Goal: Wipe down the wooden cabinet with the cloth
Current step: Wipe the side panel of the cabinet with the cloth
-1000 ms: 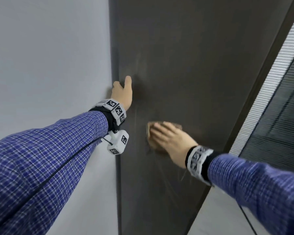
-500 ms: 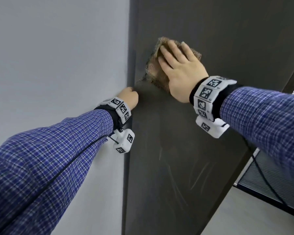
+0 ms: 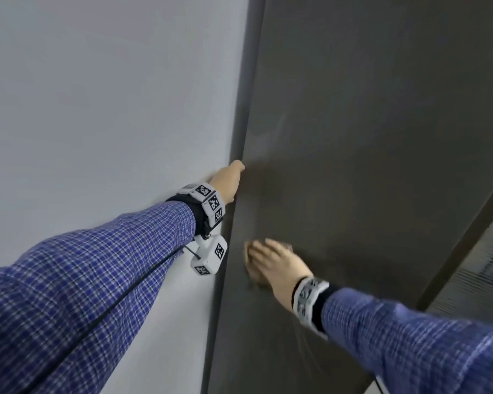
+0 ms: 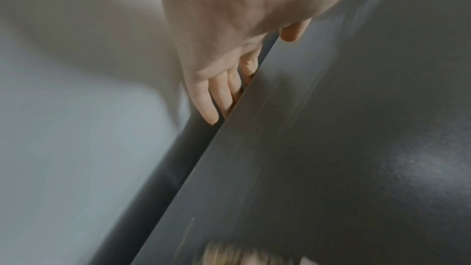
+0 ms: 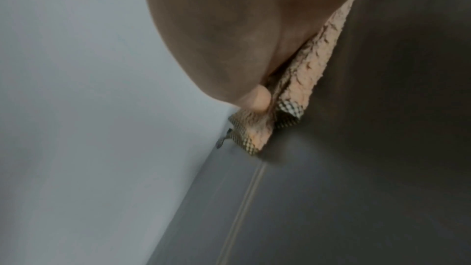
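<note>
While the left hand (image 3: 228,181) clamps its fingers (image 4: 203,98) round the cabinet (image 3: 367,166) door's edge, the right hand (image 3: 279,265), fingers flat and straight, presses the cloth (image 5: 305,80) on the panel.

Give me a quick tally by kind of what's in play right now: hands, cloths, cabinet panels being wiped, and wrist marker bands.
Hands: 2, left hand on the panel's edge, right hand flat on the cloth
Cloths: 1, cloth
Cabinet panels being wiped: 1, cabinet panel
Wrist marker bands: 2, left band, right band
Total: 6
</note>
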Demonstrator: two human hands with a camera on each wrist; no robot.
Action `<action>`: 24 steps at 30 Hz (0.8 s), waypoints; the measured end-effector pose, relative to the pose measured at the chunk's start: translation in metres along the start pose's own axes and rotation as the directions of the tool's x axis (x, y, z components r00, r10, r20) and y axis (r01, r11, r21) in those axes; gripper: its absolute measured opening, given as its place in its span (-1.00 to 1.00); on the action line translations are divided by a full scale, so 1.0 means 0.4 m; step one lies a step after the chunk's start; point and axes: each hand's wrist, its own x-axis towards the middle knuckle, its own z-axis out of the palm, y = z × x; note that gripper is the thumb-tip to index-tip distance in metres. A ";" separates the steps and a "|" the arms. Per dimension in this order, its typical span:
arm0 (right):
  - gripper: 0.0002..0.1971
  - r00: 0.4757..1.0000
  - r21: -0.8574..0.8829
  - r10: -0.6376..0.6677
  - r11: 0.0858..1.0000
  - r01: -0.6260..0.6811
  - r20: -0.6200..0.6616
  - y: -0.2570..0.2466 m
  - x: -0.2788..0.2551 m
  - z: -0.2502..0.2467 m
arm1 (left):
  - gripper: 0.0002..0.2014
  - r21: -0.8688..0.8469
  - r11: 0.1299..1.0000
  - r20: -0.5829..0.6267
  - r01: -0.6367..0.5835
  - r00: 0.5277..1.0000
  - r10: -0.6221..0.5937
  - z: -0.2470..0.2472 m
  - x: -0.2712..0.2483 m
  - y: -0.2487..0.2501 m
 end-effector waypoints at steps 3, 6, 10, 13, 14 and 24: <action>-0.26 0.957 -0.036 0.161 0.984 -0.175 -0.241 0.145 0.013 -0.159 | -0.09 -0.016 1.000 0.015 -0.004 1.000 0.005 -0.002 -0.007 0.004; -0.28 0.831 -0.007 0.362 0.916 -0.402 -0.421 0.306 0.020 -0.320 | 0.24 -0.034 0.999 -0.001 -0.043 0.999 0.043 -0.006 -0.010 0.007; -0.28 0.733 0.100 0.464 0.870 -0.483 -0.497 0.416 0.037 -0.413 | 0.16 -0.054 0.997 -0.002 -0.060 0.998 0.060 -0.010 -0.041 0.023; -0.28 0.787 0.027 0.373 0.910 -0.414 -0.492 0.345 0.074 -0.359 | 0.17 -0.099 0.992 0.006 -0.078 0.997 0.079 -0.006 -0.018 -0.003; -0.27 0.827 -0.009 0.323 0.930 -0.368 -0.460 0.298 0.087 -0.322 | 0.20 -0.118 0.991 0.013 -0.070 0.997 0.072 -0.004 -0.002 -0.021; -0.24 0.991 -0.081 -0.084 0.992 0.093 0.107 -0.165 0.079 0.142 | 0.47 0.011 0.977 0.095 0.212 0.973 -0.212 0.027 0.038 -0.286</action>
